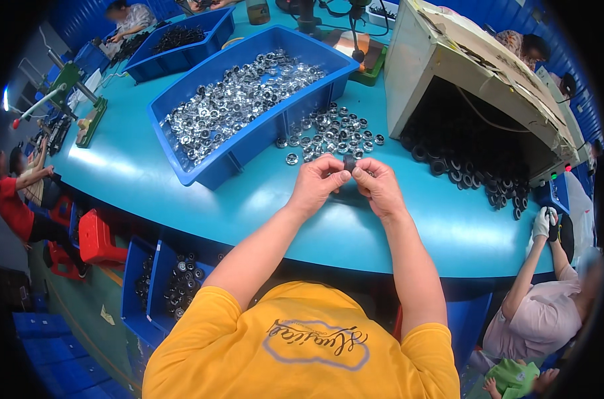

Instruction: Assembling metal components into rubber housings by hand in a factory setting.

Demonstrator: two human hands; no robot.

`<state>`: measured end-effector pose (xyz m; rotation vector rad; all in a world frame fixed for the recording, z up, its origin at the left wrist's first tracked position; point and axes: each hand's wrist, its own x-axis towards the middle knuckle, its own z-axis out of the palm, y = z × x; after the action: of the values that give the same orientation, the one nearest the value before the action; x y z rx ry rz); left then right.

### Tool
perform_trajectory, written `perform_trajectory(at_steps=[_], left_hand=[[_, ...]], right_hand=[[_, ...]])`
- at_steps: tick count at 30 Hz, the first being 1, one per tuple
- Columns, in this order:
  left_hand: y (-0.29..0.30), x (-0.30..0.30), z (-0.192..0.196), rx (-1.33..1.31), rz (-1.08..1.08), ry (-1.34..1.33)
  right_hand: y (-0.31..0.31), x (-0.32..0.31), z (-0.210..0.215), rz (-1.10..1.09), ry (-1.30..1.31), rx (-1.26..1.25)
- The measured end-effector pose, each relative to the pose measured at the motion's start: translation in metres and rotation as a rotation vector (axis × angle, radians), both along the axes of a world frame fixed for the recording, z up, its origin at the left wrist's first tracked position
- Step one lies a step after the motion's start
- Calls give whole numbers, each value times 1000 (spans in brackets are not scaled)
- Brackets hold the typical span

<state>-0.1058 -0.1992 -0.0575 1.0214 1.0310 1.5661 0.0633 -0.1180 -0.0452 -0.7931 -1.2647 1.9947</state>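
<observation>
Both of my hands meet over the turquoise table, fingertips pinched around a small black ring (349,162). My left hand (317,184) grips its left side between thumb and fingers. From the other side my right hand (381,189) closes on it. Whether anything sits inside the ring cannot be made out. Just beyond my fingers lies a loose scatter of shiny, clear-and-silver round parts (342,133). More of these parts fill a large blue bin (258,145) to the left. On the right, many black rings (458,174) spill from the opening of an off-white box.
The off-white box (415,70) stands open-sided at the right. Behind the bin is another blue bin (175,66) of black parts. A green hand press (92,123) stands at far left. Below the table edge are blue crates (157,286). A co-worker's gloved hand (542,223) is at right.
</observation>
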Motion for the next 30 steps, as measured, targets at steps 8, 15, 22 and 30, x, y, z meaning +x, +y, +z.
perform_trajectory(at_steps=[8,15,22,30], left_hand=[[2,-9,-4,-53,-136,-417],[3,-27,-7,51,-251,-668],[3,-20,0,37,-269,-616],[2,-15,4,4,-269,-532]], right_hand=[[-4,-2,9,-36,-28,-18],[-1,2,24,-113,92,142],[-2,2,11,-102,71,418],[-6,1,14,-117,66,393]])
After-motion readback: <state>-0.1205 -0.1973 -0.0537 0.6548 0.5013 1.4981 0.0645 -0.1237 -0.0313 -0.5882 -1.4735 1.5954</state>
